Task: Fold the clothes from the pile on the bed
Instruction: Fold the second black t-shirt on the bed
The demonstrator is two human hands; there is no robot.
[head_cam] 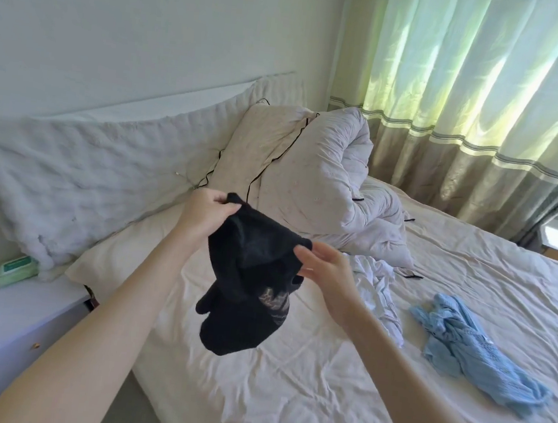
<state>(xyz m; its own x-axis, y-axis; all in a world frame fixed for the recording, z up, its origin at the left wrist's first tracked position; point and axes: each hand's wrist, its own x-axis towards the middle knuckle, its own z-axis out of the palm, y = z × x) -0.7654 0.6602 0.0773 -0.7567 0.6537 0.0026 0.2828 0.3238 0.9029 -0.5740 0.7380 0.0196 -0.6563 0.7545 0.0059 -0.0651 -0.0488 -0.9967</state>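
The left hand [207, 212] pinches one top corner of a soft black knitted garment [250, 277]; the right hand [325, 268] pinches the other, so it hangs limp above the wrinkled bed [287, 384]. Right of the right hand lie crumpled white clothes [377, 290] and a blue open-knit piece [473, 349].

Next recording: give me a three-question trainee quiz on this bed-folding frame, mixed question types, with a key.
1. True or false: the black garment lies flat on the bed.
2. Which hand pinches the garment's top corner nearest the headboard? A) left hand B) right hand
3. Fill in: the crumpled garment lying farthest to the right on the sheet is the ____ knit.

Key: 1 false, it hangs in the air from both hands; 2 A; 3 light blue.
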